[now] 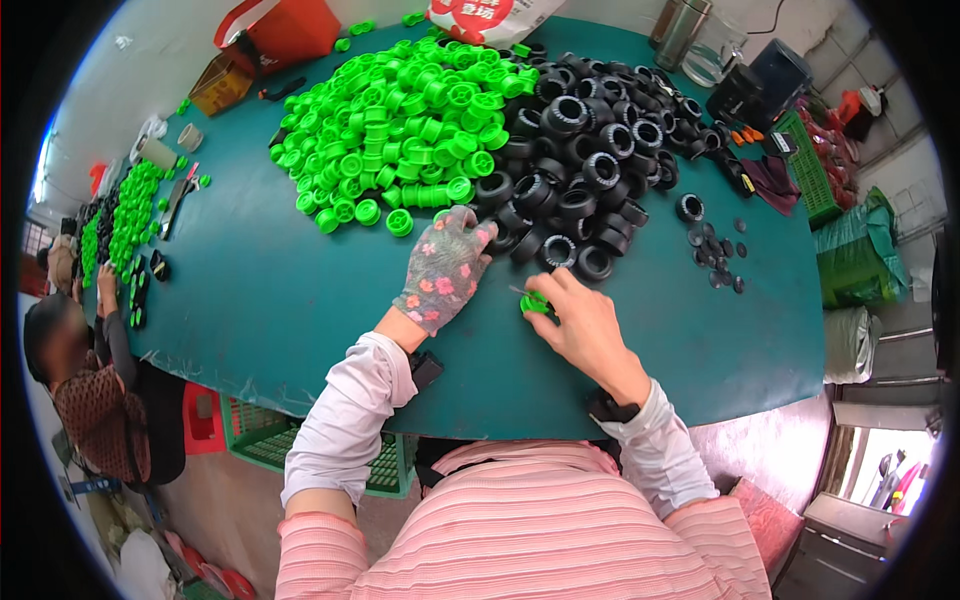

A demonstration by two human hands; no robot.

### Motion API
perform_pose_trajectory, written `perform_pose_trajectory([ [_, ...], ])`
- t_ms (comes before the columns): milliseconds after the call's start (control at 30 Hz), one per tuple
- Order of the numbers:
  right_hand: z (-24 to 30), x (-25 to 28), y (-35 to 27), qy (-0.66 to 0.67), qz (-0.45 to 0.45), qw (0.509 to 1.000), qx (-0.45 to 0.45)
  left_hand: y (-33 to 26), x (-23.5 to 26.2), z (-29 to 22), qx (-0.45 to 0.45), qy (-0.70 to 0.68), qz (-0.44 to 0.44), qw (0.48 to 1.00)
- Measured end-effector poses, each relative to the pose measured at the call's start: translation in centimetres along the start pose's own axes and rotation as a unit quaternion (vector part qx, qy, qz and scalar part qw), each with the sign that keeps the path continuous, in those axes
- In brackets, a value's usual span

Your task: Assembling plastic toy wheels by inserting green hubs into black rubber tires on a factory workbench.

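Note:
My left hand (447, 268), in a grey glove with pink flowers, lies at the near edge where two heaps meet. Its fingers are bent against the black toy tyres (603, 171); what they grip is hidden. The bright green wheel hubs (398, 222) pile up just beyond and to its left. Nearer the table's front, my bare right hand (580, 322) pinches a green wheel hub (533, 303) between thumb and fingers. A thin, pale sliver sticks out beside that hub, too small to name.
Small black discs (712, 250) lie to the right, below a lone tyre (690, 208). A glass jug (710, 58) and steel flask (684, 32) stand at the far right. Another person (110, 390) works at the left end. Green crates (265, 432) sit under the table's edge (480, 425).

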State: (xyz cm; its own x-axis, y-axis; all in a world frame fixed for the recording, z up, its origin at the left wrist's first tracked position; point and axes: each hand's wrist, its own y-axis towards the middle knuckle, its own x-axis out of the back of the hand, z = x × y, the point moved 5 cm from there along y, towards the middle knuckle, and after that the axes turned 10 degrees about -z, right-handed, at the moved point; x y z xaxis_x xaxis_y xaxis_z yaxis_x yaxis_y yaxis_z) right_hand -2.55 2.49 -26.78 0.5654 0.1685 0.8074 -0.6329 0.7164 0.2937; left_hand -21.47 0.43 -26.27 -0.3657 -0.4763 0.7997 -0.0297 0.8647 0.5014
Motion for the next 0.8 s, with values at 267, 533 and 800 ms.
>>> perform_pose_trajectory([
  [267, -2.3, 2.0, -5.5, 0.07, -0.047, 0.995, -0.048, -3.6, -1.9, -1.9, 0.092, -0.222, 0.008, 0.971],
  [533, 2.1, 2.6, -11.1, 0.017, -0.05, 0.998, -0.042, -10.3, -1.1, -4.8, 0.354, -0.666, 0.002, 0.656],
  [800, 4.6, -1.3, -9.1, 0.136, -0.044, 0.982, -0.126, -13.6, 1.5, -1.2, 0.32, -0.763, 0.049, 0.56],
])
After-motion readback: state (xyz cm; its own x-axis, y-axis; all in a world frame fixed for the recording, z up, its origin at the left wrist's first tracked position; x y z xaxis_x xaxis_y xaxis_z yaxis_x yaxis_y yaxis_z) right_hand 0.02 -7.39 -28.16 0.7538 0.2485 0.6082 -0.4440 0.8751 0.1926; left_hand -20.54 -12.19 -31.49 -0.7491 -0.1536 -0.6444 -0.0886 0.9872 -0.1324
